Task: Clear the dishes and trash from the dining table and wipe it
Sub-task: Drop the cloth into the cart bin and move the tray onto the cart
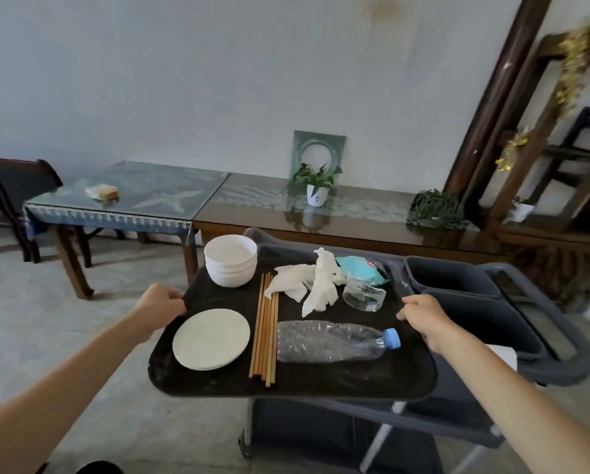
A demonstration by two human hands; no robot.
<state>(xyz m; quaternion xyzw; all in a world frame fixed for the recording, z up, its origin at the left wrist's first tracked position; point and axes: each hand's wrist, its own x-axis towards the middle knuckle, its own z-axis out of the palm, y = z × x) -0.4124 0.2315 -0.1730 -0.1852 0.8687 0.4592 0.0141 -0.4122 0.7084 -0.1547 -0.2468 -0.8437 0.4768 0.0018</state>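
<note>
A black tray [321, 381] is held level over a grey cart. My left hand [160, 302] grips its left rim and my right hand [423, 318] grips its right rim. On the tray stand stacked white bowls [230, 260] at the far left and stacked white plates [211, 338] at the near left. Several wooden chopsticks [264, 328] lie down the middle. A crushed clear bottle [331, 342] with a blue cap lies to their right. Crumpled white napkins [307, 283], a teal packet [360, 268] and a clear plastic cup [363, 295] sit at the far right.
The grey cart [560, 367] holds two dark bins [454, 277] to the right of the tray. Behind stand a table with a blue cloth [126, 200] bearing a sponge [102, 192], a long dark wooden table [355, 220] with a potted plant [316, 184], and a dark chair [13, 200] at left.
</note>
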